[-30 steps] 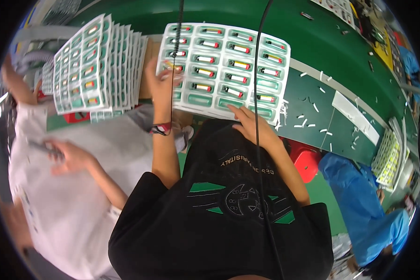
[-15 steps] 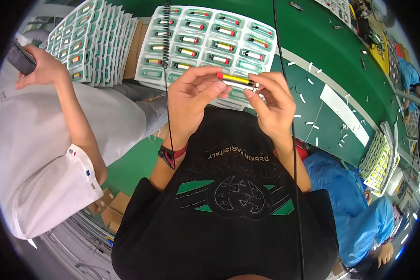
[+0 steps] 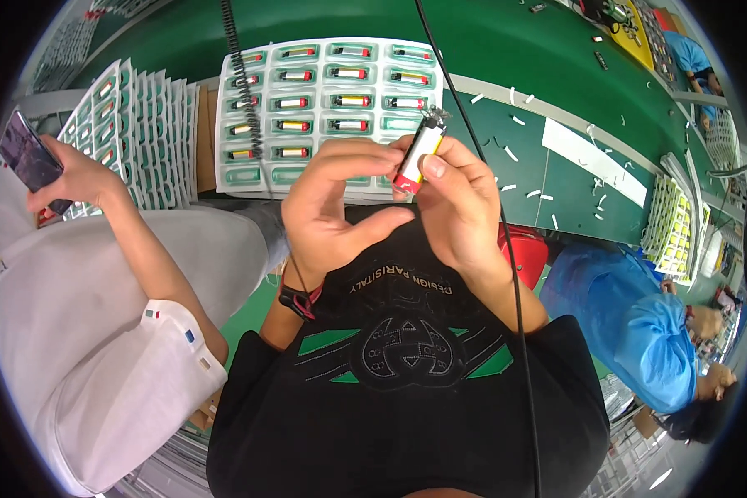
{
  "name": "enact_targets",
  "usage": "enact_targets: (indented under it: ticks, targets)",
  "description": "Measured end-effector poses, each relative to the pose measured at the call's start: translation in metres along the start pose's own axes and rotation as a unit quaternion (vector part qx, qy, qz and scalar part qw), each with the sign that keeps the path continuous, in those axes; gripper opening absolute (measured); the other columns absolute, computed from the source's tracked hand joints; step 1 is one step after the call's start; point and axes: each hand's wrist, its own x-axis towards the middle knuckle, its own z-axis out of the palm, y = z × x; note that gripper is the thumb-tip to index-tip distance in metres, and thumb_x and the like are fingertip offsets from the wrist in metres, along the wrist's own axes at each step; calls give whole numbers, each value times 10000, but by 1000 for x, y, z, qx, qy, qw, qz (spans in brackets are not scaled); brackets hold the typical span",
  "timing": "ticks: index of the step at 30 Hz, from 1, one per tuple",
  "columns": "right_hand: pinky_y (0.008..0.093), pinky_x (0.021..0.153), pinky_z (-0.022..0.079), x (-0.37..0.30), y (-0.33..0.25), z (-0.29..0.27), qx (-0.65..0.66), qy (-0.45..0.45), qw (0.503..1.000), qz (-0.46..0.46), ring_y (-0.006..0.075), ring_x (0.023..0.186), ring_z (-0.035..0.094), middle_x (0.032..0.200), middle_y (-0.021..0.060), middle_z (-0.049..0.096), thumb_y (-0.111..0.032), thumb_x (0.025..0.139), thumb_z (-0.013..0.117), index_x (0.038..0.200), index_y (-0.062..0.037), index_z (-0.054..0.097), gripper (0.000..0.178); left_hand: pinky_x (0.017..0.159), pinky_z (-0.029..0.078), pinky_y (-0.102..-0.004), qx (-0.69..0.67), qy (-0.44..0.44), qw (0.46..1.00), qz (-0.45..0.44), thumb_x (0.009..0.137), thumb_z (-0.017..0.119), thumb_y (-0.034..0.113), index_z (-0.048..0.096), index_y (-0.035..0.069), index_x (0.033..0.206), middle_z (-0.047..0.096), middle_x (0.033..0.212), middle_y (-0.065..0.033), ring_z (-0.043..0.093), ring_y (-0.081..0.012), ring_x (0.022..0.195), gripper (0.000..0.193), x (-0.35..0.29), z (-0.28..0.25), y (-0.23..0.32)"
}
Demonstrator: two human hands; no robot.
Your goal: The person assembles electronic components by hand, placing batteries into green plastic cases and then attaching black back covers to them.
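Upright and slightly tilted, a small battery-like cylinder (image 3: 417, 154) has a yellow and white wrap, a red lower end and a black top with clear film or fine bits on it. My right hand (image 3: 463, 207) pinches it between thumb and fingers. My left hand (image 3: 319, 207) is open beside it, thumb spread away; its fingertips reach the cylinder's left side, and I cannot tell whether they touch. Behind my hands lies a white tray (image 3: 321, 87) with green-tinted pockets. Most visible pockets hold similar cylinders; several at the near end have none, and my hands hide part of that end.
Several similar trays (image 3: 153, 124) stand stacked on edge at left. A person there holds a phone (image 3: 31, 156). Paper strips and a white sheet (image 3: 593, 162) lie on the green table (image 3: 515, 187). A black cable (image 3: 506, 241) hangs before me. Someone in blue (image 3: 614, 307) sits at right.
The cylinder has turned from lying level between both hands to upright in my right hand. My left hand has let go and opened. The view has shifted.
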Motion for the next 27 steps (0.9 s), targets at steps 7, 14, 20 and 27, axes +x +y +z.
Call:
enact_targets:
  ticks: [7,14,20,27]
  targets:
    - [199,446,368,-8,-32,3,-108,-47,987,107,81,515,480,662,69,582,-112,883,535,1028,75,615,250,738,522,-273,-63,-56,986,-146,822,610,-37,606,-42,1115,583,1148,-193,594,-218,1010,293,21,-17,16]
    - [201,420,283,-12,-44,10,-143,-24,979,142,49,487,382,601,15,495,-107,877,537,987,84,629,240,707,543,-282,47,-113,989,-78,740,631,-98,637,-76,993,637,998,-225,649,-259,895,254,23,-30,25]
    - [206,425,254,-6,-47,-4,-169,-35,970,174,43,494,353,588,-11,458,-105,867,543,985,68,641,231,662,528,-243,77,-133,981,-117,665,635,-149,642,-70,956,633,913,-161,647,-204,801,301,28,-24,30]
    - [205,532,413,-12,-33,-1,-216,-36,974,53,78,621,526,741,43,607,-86,877,593,1092,45,611,253,595,510,-217,165,-23,980,-113,651,651,-110,663,3,864,593,754,-43,634,-115,670,242,22,-10,26]
